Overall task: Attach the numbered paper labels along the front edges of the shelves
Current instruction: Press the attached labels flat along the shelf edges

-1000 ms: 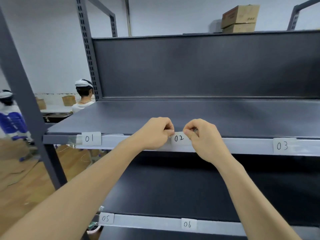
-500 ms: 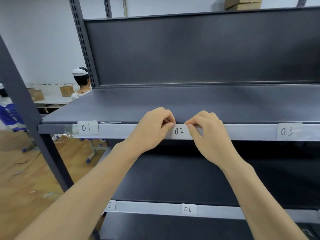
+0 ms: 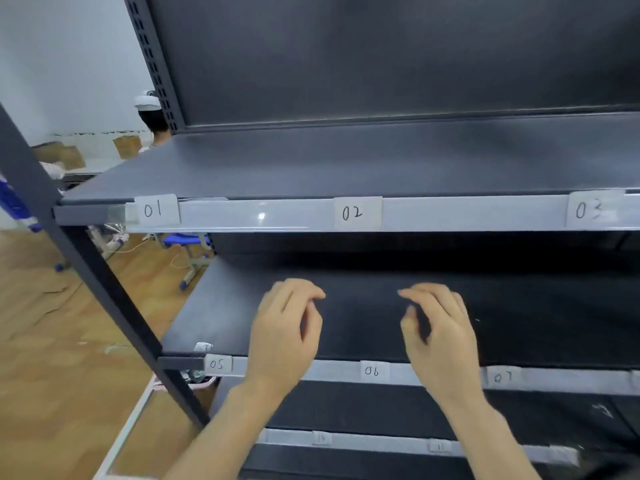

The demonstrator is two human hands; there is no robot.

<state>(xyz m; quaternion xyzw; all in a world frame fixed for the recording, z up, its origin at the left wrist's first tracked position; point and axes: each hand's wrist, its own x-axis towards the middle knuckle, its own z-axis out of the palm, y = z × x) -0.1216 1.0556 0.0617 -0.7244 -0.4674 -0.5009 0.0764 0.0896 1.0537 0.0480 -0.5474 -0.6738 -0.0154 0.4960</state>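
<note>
A: Both hands are hovering in front of the middle level of the rack. The left hand (image 3: 284, 327) is hanging with its fingers loosely curled, thumb apart from them, gripping nothing.

B: Same across the way: the right hand (image 3: 440, 334) is floating to the right of it, fingers bent and relaxed, nothing pinched. The 2 hands are well apart, not touching.

A: And the paper? The white paper label marked 02 (image 3: 356, 213) is lying flat on the pale grey front strip (image 3: 277, 216) of the upper dark metal shelf, above and between the hands, well apart from both.

B: The white paper label marked 01 (image 3: 156, 210) is sitting at the left end of that strip, near the dark slanted upright post (image 3: 86, 258). The white paper label marked 03 (image 3: 592, 208) is showing far right, slightly blurred.

A: Down a level, the middle front strip (image 3: 336, 369) is carrying the small label marked 05 (image 3: 217, 364) at left. The small label marked 06 (image 3: 372, 371) is showing between the wrists, and the small label marked 07 (image 3: 502, 377) is just right of the right wrist.

B: The lower strip (image 3: 381, 443) is carrying 2 blurred labels (image 3: 322, 438), unreadable.

A: The wooden floor (image 3: 41, 323) is showing at left, with a person in a white cap (image 3: 152, 116) far behind the rack.
</note>
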